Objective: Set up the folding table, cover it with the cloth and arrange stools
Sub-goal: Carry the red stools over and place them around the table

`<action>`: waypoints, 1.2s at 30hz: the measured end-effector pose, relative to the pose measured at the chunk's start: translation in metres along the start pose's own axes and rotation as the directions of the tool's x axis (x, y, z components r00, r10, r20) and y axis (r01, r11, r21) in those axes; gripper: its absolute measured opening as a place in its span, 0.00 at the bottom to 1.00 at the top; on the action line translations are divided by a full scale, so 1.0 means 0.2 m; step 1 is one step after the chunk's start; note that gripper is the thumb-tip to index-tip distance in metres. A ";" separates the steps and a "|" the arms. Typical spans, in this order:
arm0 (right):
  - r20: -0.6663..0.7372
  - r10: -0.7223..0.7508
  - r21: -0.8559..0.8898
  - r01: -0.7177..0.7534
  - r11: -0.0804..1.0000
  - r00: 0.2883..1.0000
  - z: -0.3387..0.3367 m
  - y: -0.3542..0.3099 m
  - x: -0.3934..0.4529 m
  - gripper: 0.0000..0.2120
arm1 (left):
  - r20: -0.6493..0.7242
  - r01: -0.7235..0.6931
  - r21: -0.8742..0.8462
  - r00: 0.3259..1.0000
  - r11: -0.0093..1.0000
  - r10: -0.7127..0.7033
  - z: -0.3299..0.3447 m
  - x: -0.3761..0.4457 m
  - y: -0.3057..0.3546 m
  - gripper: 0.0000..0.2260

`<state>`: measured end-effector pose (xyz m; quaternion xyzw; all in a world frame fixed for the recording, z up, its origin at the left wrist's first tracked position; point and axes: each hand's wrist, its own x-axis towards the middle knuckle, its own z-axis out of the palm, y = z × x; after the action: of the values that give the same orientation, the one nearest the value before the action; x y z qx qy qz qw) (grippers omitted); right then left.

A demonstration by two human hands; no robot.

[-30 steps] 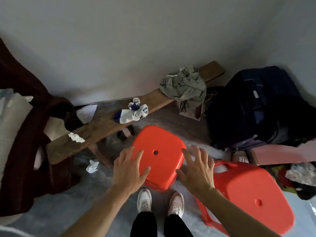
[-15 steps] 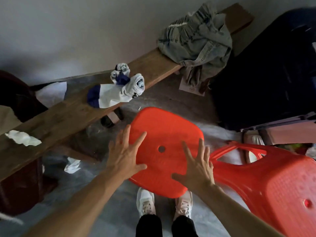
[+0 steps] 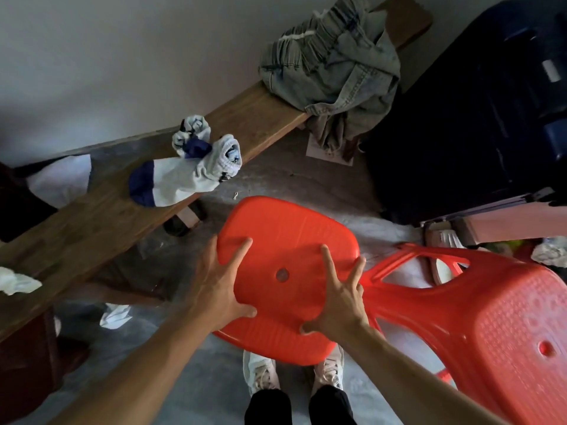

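A red plastic stool (image 3: 285,240) stands on the floor just in front of my feet, its smooth seat with a centre hole facing up. My left hand (image 3: 219,289) lies on the seat's left part with fingers spread and straight. My right hand (image 3: 339,297) lies on the right part of the seat, fingers spread too. A second red stool (image 3: 497,329) with a dotted seat stands at the right, close to my right forearm, and its leg frame touches the first stool's right edge.
A long wooden bench (image 3: 101,222) runs along the wall at the left, carrying socks (image 3: 184,176) and a folded pair of denim shorts (image 3: 334,56). A dark suitcase (image 3: 478,118) fills the upper right. A pink folded panel (image 3: 515,222) lies below it.
The view has dropped closer to the stool. Both hands have come down from hovering over the seat onto it, moving slightly inward toward the centre hole.
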<state>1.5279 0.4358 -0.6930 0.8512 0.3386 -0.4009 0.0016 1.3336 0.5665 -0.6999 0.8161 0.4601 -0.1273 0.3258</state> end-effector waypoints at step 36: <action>-0.045 -0.504 -0.247 0.480 0.842 0.862 -0.97 0.03 -1.49 0.62 | -0.417 0.304 -0.354 0.795 0.885 -0.440 -0.52 -1.74 0.95 0.37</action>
<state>1.5301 0.3125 -0.3599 0.7501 0.5890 -0.2998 -0.0222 1.2927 0.3324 -0.3661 0.6617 0.6923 0.0836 0.2754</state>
